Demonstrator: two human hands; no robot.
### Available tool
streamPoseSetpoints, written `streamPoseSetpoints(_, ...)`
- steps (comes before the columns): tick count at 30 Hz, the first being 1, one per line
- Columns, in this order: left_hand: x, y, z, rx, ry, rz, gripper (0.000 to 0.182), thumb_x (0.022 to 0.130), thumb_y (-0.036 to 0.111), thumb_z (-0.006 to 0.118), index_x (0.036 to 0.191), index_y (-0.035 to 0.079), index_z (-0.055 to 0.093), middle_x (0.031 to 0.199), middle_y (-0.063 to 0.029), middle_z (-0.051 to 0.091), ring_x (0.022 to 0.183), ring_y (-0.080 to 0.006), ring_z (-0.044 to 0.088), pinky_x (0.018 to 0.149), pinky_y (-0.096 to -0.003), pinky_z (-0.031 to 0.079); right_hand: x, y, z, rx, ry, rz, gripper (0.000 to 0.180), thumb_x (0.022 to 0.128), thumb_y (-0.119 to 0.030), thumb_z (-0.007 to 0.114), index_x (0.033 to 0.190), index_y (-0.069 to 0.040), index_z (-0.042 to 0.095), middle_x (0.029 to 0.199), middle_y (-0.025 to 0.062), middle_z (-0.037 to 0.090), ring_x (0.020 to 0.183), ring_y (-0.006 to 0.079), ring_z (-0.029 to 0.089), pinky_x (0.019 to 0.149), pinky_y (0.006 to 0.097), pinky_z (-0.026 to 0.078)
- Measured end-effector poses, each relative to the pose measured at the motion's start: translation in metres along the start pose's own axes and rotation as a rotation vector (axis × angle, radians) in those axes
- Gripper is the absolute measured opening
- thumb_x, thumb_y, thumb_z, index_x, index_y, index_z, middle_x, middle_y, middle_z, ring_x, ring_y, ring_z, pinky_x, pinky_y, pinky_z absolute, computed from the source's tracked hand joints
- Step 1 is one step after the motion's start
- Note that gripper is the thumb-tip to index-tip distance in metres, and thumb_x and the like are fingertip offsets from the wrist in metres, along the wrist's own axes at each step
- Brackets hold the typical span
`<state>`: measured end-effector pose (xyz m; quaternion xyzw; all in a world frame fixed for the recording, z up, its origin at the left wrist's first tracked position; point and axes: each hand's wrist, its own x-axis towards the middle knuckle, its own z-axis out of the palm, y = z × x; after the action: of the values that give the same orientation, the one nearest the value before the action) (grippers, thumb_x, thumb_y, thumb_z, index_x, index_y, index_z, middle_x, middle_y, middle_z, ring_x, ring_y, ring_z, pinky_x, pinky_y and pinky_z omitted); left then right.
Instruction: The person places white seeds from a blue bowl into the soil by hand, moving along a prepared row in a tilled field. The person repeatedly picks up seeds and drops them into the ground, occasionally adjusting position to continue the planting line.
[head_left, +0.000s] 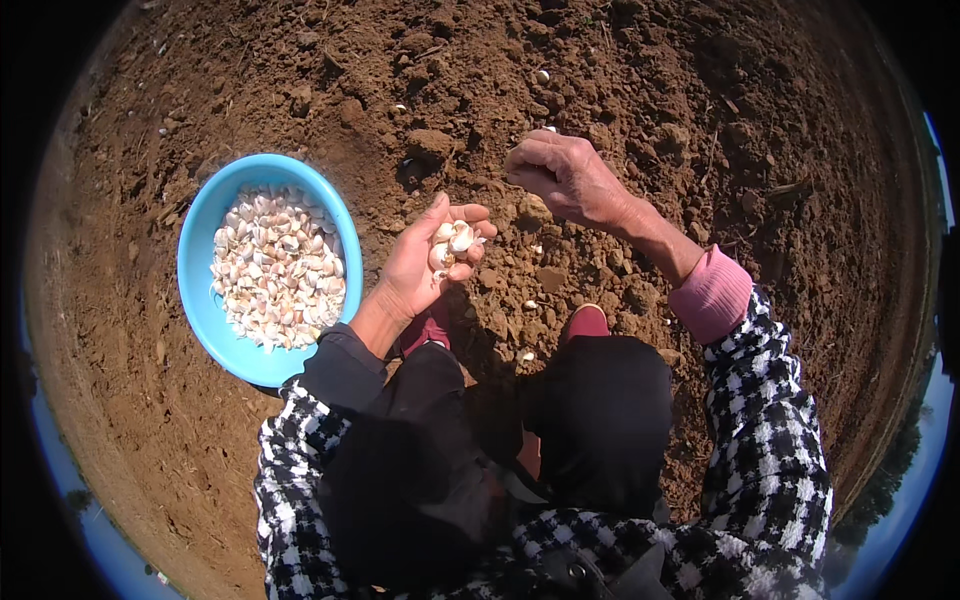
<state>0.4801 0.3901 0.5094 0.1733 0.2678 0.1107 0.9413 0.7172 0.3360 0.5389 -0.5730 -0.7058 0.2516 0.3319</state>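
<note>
My left hand (431, 259), palm up with the fingers curled, cradles several pale garlic cloves (454, 238). Just left of that wrist, a light blue plastic basin (196, 277) sits on the soil, holding a large heap of loose garlic cloves (277, 262). My right hand (566, 178) is reached forward over the soil, its fingers bent together and pointing down. Its fingertips are turned away, so whether a clove is between them is hidden. One white clove (550, 129) shows right beyond its knuckles.
Loose brown soil (465, 45) with clods surrounds me. Single cloves lie on it, one farther ahead (543, 76) and others near my feet, such as a clove (527, 356) between my legs. My red shoe (587, 322) stands close to these.
</note>
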Motion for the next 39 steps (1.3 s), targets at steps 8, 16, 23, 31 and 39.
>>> streamPoseSetpoints(8, -0.071, 0.058, 0.152, 0.523, -0.153, 0.080, 0.059, 0.099, 0.058, 0.032, 0.105, 0.003, 0.051, 0.084, -0.0069, 0.060, 0.061, -0.0056, 0.058, 0.035, -0.0135, 0.039, -0.031, -0.166, -0.075, 0.017, 0.198, -0.151, 0.013, 0.085, -0.007, 0.065, 0.096, -0.003, 0.067, 0.086, 0.0094, 0.060, 0.078, 0.0229, 0.063, 0.066, 0.0339, 0.050)
streamPoseSetpoints(16, -0.121, 0.012, 0.238, 0.692, 0.004, 0.254, 0.051, 0.098, 0.058, 0.036, 0.088, 0.010, 0.053, 0.067, 0.0037, 0.049, 0.051, -0.0037, 0.045, 0.035, -0.0159, 0.029, -0.076, -0.260, -0.108, -0.311, 0.177, -0.083, 0.023, 0.078, -0.027, 0.067, 0.081, -0.004, 0.070, 0.073, 0.0114, 0.064, 0.071, 0.0286, 0.065, 0.064, 0.0400, 0.051)
streamPoseSetpoints(23, -0.089, -0.042, 0.255, 0.742, 0.117, 0.292, 0.036, 0.103, 0.040, 0.037, 0.098, 0.008, 0.053, 0.079, -0.0008, 0.056, 0.052, -0.0067, 0.049, 0.033, -0.0154, 0.030, -0.130, -0.241, -0.127, -0.289, 0.037, 0.061, 0.022, 0.073, -0.018, 0.061, 0.074, 0.003, 0.065, 0.061, 0.0149, 0.061, 0.054, 0.0234, 0.060, 0.052, 0.0372, 0.047)
streamPoseSetpoints(31, -0.010, -0.020, 0.222, 0.375, -0.131, 0.150, 0.029, 0.102, 0.025, 0.044, 0.106, -0.002, 0.052, 0.086, -0.0131, 0.058, 0.059, -0.0136, 0.054, 0.034, -0.0179, 0.035, -0.278, -0.072, -0.110, 0.620, 0.666, 0.404, 0.026, 0.092, -0.032, 0.064, 0.097, -0.007, 0.068, 0.074, -0.0041, 0.061, 0.063, 0.0026, 0.054, 0.056, 0.0196, 0.045)
streamPoseSetpoints(39, 0.088, -0.037, 0.118, -0.169, -0.119, 0.069, 0.023, 0.101, 0.021, 0.044, 0.107, 0.000, 0.052, 0.092, -0.0129, 0.051, 0.070, -0.0177, 0.047, 0.042, -0.0230, 0.037, -0.449, 0.020, 0.052, 1.019, 0.768, 1.400, 0.011, 0.091, -0.019, 0.061, 0.094, -0.008, 0.065, 0.082, 0.0005, 0.067, 0.066, 0.0064, 0.057, 0.054, 0.0249, 0.048)
